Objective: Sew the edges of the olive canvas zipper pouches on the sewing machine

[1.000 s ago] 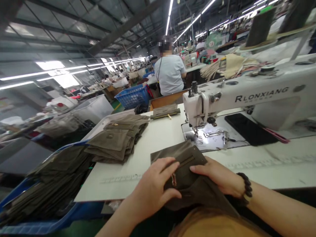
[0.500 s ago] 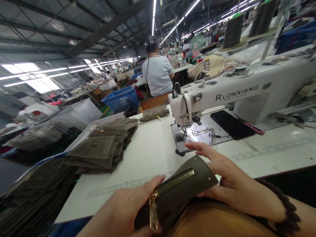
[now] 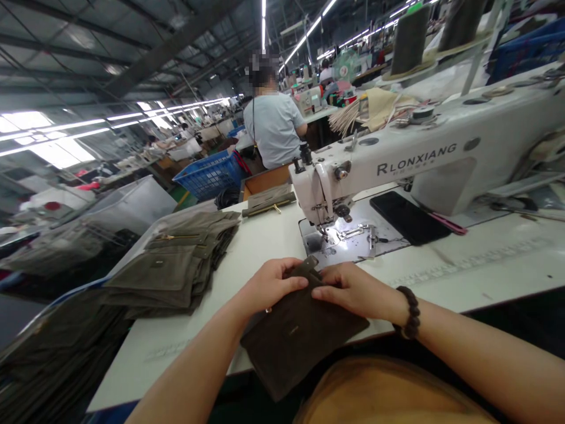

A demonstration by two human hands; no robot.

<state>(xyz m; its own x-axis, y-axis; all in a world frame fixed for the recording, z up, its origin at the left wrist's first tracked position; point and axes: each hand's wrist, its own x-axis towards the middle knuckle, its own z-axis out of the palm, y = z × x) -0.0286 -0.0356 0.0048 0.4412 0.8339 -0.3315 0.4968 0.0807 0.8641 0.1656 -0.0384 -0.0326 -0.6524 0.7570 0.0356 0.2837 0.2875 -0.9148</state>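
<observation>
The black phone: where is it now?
In the head view, the black phone lies right of centre, under the sewing machine arm, beside its needle plate.

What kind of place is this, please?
Most likely a bag sewing factory: a white industrial sewing machine, a stack of olive-brown zippered fabric pieces, and another seated person at a workstation behind.

Bright overhead tubes, warped edges

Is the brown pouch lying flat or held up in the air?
Lying flat. The pouch rests on the table, near corner over the edge; left hand and right hand hold its far end.
</observation>
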